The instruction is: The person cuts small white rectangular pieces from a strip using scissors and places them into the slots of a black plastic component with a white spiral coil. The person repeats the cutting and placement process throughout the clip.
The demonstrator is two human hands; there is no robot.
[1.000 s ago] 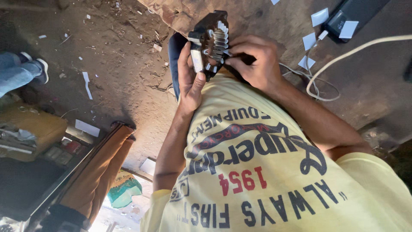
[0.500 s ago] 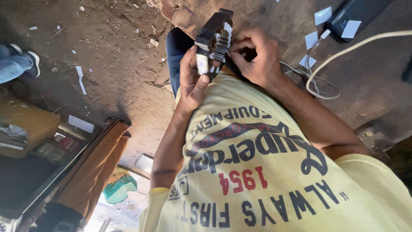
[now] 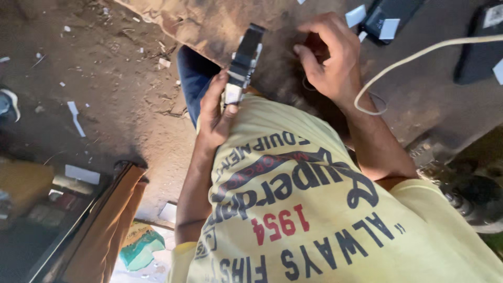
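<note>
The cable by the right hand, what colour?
Cream-white cable, clearest in the head view.

Yellow printed T-shirt [image 3: 325, 209], seemingly blue trousers [image 3: 196, 78].

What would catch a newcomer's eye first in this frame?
First, the yellow T-shirt with bold dark and red lettering, filling the lower middle. Above it, the left hand holds up a small black-and-white device at top centre, while the right hand hangs curled over the dusty work surface. A white cable curves across the upper right.
</note>
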